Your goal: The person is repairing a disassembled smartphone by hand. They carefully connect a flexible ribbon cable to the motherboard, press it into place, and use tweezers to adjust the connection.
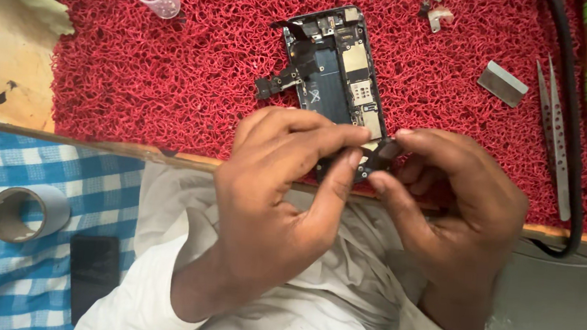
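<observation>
L hand & R hand both pinch a tiny dark part tight, so it stays put. It's at the near end of the open phone on the red mat. Tweezers lie right of the phone.

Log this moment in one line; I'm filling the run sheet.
left hand: pinching small dark part | right hand: pinching same part | opened phone: on red mat | tweezers: untouched
</observation>
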